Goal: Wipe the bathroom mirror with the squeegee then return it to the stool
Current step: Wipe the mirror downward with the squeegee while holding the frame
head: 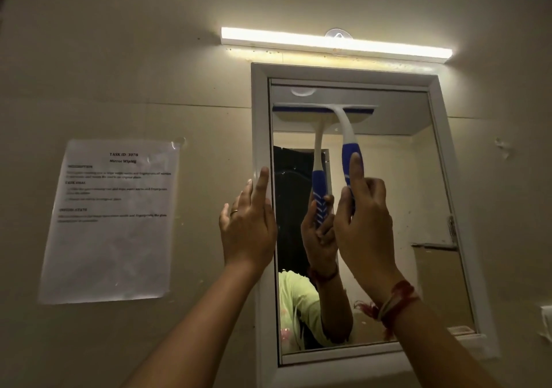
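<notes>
The bathroom mirror (388, 208) hangs in a white frame on the beige wall. A white squeegee (346, 130) with a blue grip has its blue-edged blade pressed flat against the top of the glass. My right hand (363, 223) grips the blue handle from below, the index finger stretched up along it. My left hand (249, 226) rests with straight fingers on the frame's left edge. The glass reflects the squeegee, my hand and a light green shirt. The stool is out of view.
A lit tube light (334, 42) runs above the mirror. A printed task sheet (113, 220) is taped to the wall at the left. A switch plate (546, 319) shows at the far right edge.
</notes>
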Available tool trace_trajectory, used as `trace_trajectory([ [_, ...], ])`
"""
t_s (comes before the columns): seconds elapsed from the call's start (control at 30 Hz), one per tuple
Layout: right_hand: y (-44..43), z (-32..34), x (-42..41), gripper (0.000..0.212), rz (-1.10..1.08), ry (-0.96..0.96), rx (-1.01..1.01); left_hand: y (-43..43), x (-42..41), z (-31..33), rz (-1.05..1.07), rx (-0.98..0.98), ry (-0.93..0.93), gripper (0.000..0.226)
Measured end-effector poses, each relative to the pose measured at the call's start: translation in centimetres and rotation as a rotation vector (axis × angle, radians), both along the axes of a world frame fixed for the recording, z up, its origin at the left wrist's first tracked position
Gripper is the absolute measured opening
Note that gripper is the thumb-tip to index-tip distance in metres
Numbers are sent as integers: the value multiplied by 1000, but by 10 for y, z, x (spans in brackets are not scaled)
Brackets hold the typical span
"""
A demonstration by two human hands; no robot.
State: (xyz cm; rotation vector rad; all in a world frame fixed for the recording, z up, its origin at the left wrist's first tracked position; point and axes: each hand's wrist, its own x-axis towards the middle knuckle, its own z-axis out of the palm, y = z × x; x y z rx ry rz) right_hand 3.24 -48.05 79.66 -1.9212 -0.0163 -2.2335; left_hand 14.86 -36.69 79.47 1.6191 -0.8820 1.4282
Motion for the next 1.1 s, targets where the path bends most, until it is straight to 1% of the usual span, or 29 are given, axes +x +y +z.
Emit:
trace_trajectory([
  [0.13,0,22,-1,59,30,-40,-1,-1,-5,-2,-34,-42,-4,52],
  [0.23,2,36,0,54,104,-76,27,-2,-4,-2,-29,-34,-9,53],
  [0.33,-1,16,3,54,198,-67,30,-2,-4,-2,-48,-30,-14,52],
  [0.47,-8,-19,12,56,228,-52,25,-2,-4,-4,-137,-10,11,50],
  [0.6,-6,10,15,52,326,-117,52,-3,0,-5,-213,3,21,48],
  [0.7,-2,27,17,55,394,-103,75,-2,0,-4,-232,1,37,48],
  [0.77,-2,14,20,56,385,-78,70,-1,0,-3,-233,4,50,48],
  [0.87,-3,-25,25,57,369,-33,65,0,1,-3,-245,14,66,48],
  [0.93,-3,-36,25,56,394,-40,66,0,2,-3,-240,19,58,47],
  [1.0,-3,-24,23,54,432,-68,64,-1,3,-3,-234,14,49,47],
  [1.1,-2,10,19,57,457,-85,81,-1,2,-3,-238,10,57,48],
])
